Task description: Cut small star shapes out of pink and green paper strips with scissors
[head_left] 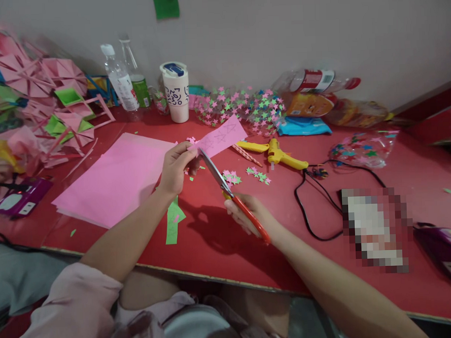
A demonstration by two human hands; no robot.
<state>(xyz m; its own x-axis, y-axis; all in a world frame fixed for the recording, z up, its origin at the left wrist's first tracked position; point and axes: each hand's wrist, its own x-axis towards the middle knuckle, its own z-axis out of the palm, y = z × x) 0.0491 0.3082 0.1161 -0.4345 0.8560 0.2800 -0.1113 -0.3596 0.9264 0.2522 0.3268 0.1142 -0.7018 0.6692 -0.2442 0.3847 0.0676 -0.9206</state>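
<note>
Left hand (pixel 178 168) and right hand (pixel 249 212) work close together over the desk: the left pinches one end of a pink strip (pixel 224 134) between thumb and fingers, the right grips red-handled scissors (pixel 232 194). The strip is raised above the desk (pixel 214 263), star outlines drawn along it, and the blade tips meet it just beside the left thumb; whether paper sits between the blades cannot be told.

Of the things on the red desk, the biggest is a heap of folded pink paper shapes (pixel 61 76) at the far left, mixed with green pieces. Next come pink sheets (pixel 115 178), stacked flat left of the left hand. Clear packaging full of coloured stars (pixel 241 107) lies near the wall, right of an upright white tumbler (pixel 179 101). A yellow glue gun (pixel 290 160) rests beyond the right hand. Green paper pieces (pixel 172 230) lie below the left hand, and small loose stars (pixel 231 177) are scattered just beyond the scissors.
</note>
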